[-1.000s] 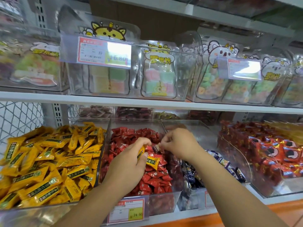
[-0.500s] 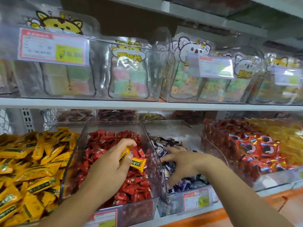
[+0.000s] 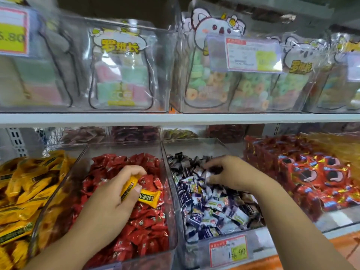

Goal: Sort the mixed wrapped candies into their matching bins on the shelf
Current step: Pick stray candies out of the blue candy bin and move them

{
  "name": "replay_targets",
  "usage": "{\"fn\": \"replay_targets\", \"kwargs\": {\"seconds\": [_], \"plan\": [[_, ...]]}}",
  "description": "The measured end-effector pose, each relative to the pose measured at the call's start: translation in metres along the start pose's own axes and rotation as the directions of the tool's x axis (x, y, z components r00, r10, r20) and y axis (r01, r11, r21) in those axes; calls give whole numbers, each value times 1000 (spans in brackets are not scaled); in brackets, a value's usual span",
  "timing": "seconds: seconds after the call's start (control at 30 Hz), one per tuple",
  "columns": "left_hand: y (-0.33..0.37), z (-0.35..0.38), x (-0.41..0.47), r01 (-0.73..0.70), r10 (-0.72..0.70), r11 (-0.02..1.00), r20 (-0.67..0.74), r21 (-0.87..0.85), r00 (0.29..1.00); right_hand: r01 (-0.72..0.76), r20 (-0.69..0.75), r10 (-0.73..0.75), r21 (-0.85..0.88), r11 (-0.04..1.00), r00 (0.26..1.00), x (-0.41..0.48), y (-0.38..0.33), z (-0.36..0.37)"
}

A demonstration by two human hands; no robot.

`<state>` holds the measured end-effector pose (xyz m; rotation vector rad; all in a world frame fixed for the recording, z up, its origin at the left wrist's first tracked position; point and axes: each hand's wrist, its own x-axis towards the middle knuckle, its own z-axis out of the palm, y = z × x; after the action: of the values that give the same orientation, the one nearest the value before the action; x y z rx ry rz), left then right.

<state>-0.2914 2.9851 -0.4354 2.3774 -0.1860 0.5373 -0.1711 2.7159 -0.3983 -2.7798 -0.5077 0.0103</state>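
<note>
My left hand (image 3: 109, 199) hovers over the clear bin of red wrapped candies (image 3: 144, 227) and pinches two yellow wrapped candies (image 3: 149, 198) between thumb and fingers. To its left lies the bin of matching yellow candies (image 3: 23, 188). My right hand (image 3: 231, 176) reaches into the neighbouring bin of purple, black and white wrapped candies (image 3: 214, 209). Its fingers and thumb curl round a dark wrapped candy (image 3: 214, 170) at the top of that pile.
A bin of red and orange foil packs (image 3: 303, 176) stands at the right. The white shelf board (image 3: 175, 118) above carries clear boxes of pastel gummy bags (image 3: 120, 75). A price tag (image 3: 228, 250) hangs on the purple bin's front wall.
My right hand left the red bin, spread over the purple bin, and now curls its fingers into that pile. My left hand keeps holding the yellow candies. The view has shifted right.
</note>
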Motion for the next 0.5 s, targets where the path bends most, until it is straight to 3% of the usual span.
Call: {"fn": "replay_targets", "kwargs": {"seconds": [0.1, 0.23, 0.5], "plan": [[6, 1, 0, 10, -10, 1000, 12, 8, 1000, 70, 17, -69, -64, 995, 997, 2, -15, 3], [8, 4, 1, 20, -20, 1000, -5, 1, 1000, 12, 92, 10, -242, 970, 996, 18, -17, 32], [5, 3, 1, -27, 27, 999, -5, -31, 1000, 39, -81, -34, 54, 998, 996, 16, -8, 40]]}}
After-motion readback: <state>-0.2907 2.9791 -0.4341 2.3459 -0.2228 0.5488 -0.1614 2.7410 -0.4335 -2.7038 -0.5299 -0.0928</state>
